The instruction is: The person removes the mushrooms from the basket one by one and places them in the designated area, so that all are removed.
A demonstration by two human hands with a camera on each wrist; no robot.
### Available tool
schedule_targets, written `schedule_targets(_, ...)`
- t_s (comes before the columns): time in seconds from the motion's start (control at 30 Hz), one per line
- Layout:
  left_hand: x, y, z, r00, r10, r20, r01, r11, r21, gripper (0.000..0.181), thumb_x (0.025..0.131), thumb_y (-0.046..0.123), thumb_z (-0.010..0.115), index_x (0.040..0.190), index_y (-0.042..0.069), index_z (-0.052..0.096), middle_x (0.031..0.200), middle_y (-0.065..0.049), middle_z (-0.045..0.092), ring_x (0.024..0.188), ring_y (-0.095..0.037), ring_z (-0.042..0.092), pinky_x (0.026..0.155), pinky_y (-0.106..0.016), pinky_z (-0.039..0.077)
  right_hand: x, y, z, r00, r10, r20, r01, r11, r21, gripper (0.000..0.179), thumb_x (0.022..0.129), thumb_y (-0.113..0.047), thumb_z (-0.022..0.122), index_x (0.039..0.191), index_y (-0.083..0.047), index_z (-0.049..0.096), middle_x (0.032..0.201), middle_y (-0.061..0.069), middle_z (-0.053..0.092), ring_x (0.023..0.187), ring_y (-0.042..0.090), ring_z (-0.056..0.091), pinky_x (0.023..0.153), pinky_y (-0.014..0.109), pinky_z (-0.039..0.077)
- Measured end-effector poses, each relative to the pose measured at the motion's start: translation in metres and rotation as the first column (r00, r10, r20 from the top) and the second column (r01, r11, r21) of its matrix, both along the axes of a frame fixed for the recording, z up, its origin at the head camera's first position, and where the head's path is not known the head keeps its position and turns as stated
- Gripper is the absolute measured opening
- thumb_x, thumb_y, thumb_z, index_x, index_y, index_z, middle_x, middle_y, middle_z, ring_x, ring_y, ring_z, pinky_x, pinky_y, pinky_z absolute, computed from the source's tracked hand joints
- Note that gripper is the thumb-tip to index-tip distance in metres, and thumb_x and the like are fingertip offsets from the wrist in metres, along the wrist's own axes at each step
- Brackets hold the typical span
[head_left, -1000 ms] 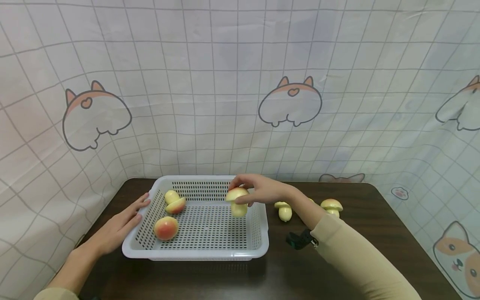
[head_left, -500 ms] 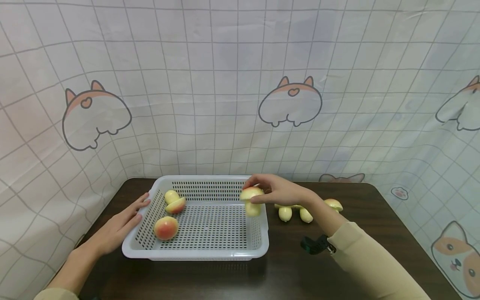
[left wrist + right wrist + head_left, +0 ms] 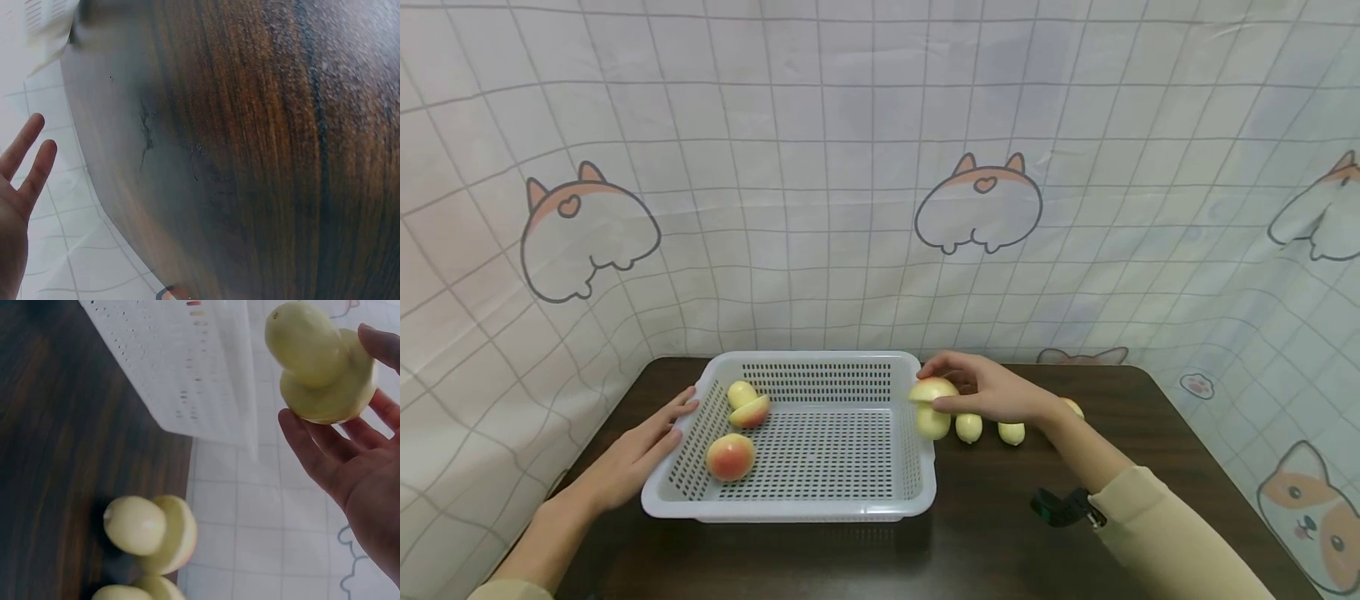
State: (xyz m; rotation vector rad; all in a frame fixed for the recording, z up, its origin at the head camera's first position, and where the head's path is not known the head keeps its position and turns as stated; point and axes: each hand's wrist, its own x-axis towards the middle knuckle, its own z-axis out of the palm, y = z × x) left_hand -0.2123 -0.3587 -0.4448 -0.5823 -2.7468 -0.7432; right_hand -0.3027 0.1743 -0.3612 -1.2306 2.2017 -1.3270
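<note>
- Pale gridded cloth (image 3: 820,292), printed with corgi figures, rises beyond the desk and along both sides.
- Dark wood-grained desk (image 3: 992,554) carries the basket and the loose mushrooms.
- White perforated basket (image 3: 805,509) stands left of centre on the desk.
- Right hand (image 3: 996,393) reaches in from the right; its grip is narrowed around the held mushroom, fingers and thumb on the cap.
- Left hand (image 3: 642,450) touches the basket's left rim; its grip is wide, fingers straight, holding nothing.
- Held mushroom (image 3: 933,423), yellow with a reddish cap, is raised at the basket's right rim.
- Round red-and-yellow piece (image 3: 731,457) sits in the basket, near left; its underside is hidden.
- Tipped mushroom (image 3: 749,407) lies in the basket, far left, stem toward the far side.
- First loose mushroom (image 3: 968,429) and second loose mushroom (image 3: 1011,434) lie side by side, right of the basket.
- Third loose mushroom (image 3: 1072,407), farther right, is mostly hidden by the right forearm.
</note>
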Motion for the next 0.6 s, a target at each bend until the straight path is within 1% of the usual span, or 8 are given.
schedule_targets(0.1,0.000,-0.001,-0.002,1.000,-0.007,-0.016,0.007,1.000,0.008,0.047,0.109,0.023,0.049,0.155,0.019,0.046,0.166,0.000,0.032,0.136,-0.001,0.040,0.092,-0.018,0.040,0.003,0.007,-0.004,1.000,-0.024,0.012,0.024,1.000,-0.019,0.034,0.100,-0.015,0.070,0.131,-0.009,0.060,0.124,0.009,0.063,0.107,0.029,0.064,0.089,0.041,0.054)
schedule_targets(0.17,-0.001,-0.002,-0.002,1.000,-0.006,-0.019,0.006,1.000,0.010,0.047,0.108,0.023,0.050,0.155,0.020,0.046,0.166,0.000,0.032,0.136,0.005,0.037,0.093,-0.015,0.038,0.005,0.012,-0.006,0.999,-0.043,0.011,0.043,0.999,-0.020,0.033,0.100,-0.015,0.070,0.131,-0.009,0.060,0.123,0.009,0.064,0.106,0.028,0.064,0.088,0.039,0.054)
schedule_targets(0.33,-0.001,-0.001,-0.003,1.000,0.004,-0.021,-0.004,1.000,0.013,0.047,0.108,0.023,0.050,0.155,0.020,0.046,0.165,-0.001,0.033,0.135,0.002,0.040,0.092,-0.018,0.041,0.008,0.027,-0.018,0.996,-0.091,-0.007,0.091,0.996,-0.014,0.034,0.099,-0.014,0.070,0.132,-0.010,0.063,0.127,0.005,0.065,0.107,0.027,0.064,0.087,0.038,0.053)
schedule_targets(0.47,-0.001,0.000,-0.003,1.000,-0.005,-0.015,0.006,0.999,0.033,0.047,0.108,0.022,0.050,0.155,0.019,0.046,0.165,-0.002,0.033,0.134,0.008,0.037,0.091,-0.016,0.040,0.010,0.040,-0.031,0.993,-0.121,-0.013,0.121,0.992,-0.023,0.037,0.098,-0.015,0.071,0.134,-0.008,0.063,0.132,0.004,0.065,0.113,0.028,0.063,0.091,0.042,0.051)
schedule_targets(0.6,-0.001,0.001,-0.001,1.000,-0.015,-0.013,0.015,0.999,0.045,0.047,0.108,0.021,0.050,0.155,0.018,0.046,0.165,-0.004,0.033,0.134,0.012,0.032,0.092,-0.013,0.038,0.012,0.051,-0.043,0.993,-0.119,-0.022,0.118,0.992,-0.041,0.037,0.099,-0.013,0.070,0.135,-0.008,0.062,0.134,0.006,0.064,0.115,0.029,0.060,0.094,0.044,0.049)
